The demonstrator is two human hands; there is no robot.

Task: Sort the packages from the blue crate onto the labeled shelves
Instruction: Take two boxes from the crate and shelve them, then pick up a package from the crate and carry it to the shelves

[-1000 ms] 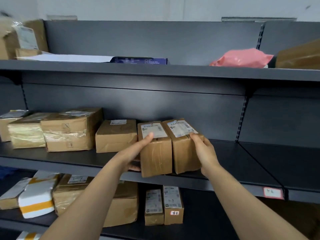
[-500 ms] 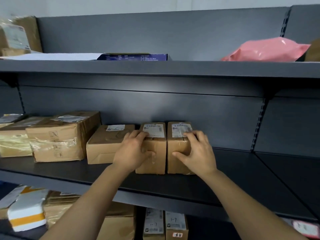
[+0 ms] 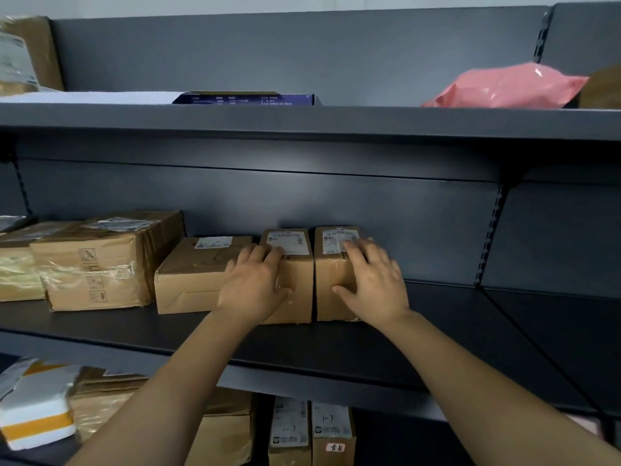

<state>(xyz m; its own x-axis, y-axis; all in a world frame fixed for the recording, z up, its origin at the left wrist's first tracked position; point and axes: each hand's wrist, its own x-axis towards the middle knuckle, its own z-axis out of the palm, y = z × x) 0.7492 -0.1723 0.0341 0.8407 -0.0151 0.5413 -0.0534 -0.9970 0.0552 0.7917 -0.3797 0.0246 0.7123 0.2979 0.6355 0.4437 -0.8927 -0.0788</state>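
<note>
Two small brown cardboard boxes (image 3: 300, 274), lately aloft, now sit on the grey metal shelf (image 3: 437, 331) beneath the flat-spread left hand (image 3: 255, 287) and right hand (image 3: 373, 284) — nearly placed.

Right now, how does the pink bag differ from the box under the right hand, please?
The pink bag is glossy, rumpled plastic; the box is squared brown cardboard. The pink bag lies untouched on the top shelf; the box stands on the middle shelf, right hand resting on it.
</note>
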